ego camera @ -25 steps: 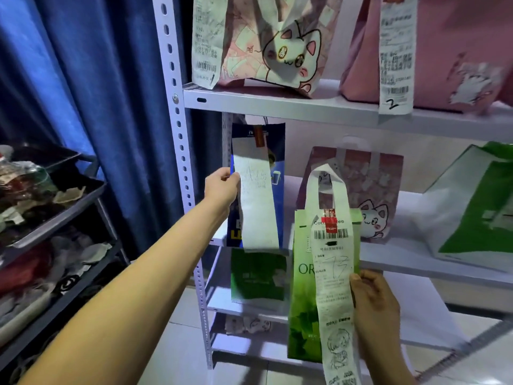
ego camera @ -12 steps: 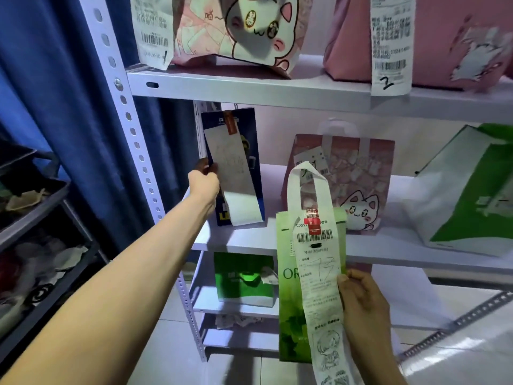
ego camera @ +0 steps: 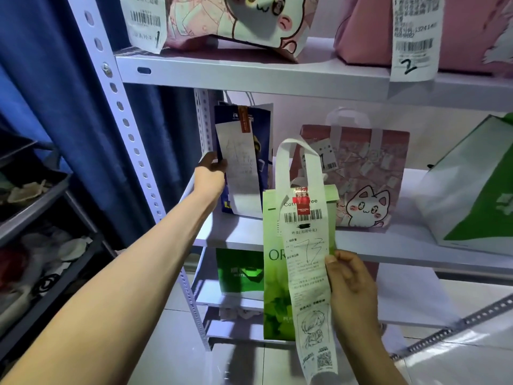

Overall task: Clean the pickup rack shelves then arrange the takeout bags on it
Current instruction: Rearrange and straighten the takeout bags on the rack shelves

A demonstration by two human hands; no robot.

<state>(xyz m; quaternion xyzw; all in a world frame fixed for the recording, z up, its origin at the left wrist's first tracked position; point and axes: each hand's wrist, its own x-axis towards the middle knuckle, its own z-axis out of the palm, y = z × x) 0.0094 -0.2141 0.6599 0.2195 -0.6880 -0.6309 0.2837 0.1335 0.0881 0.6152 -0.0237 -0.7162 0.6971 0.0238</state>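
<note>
A white metal pickup rack (ego camera: 249,76) fills the view. My left hand (ego camera: 209,176) grips the left edge of a dark blue paper bag (ego camera: 262,140) with a long receipt, standing at the left end of the middle shelf (ego camera: 238,234). My right hand (ego camera: 349,279) holds a light green takeout bag (ego camera: 274,295) with white handles and a long receipt marked 73, in front of the rack and below the middle shelf's edge. On the middle shelf stand a pink cat bag (ego camera: 369,187) and a white-and-green bag (ego camera: 472,201).
The top shelf carries a cat-print bag (ego camera: 244,20) and a pink bag (ego camera: 366,29), with receipts marked 1 and 2. A green bag (ego camera: 238,273) sits on a lower shelf. A dark cart (ego camera: 41,207) of clutter stands left, before a blue curtain (ego camera: 55,93).
My left hand has slid the blue bag further back and left on the middle shelf. My right hand keeps the green bag in about the same place.
</note>
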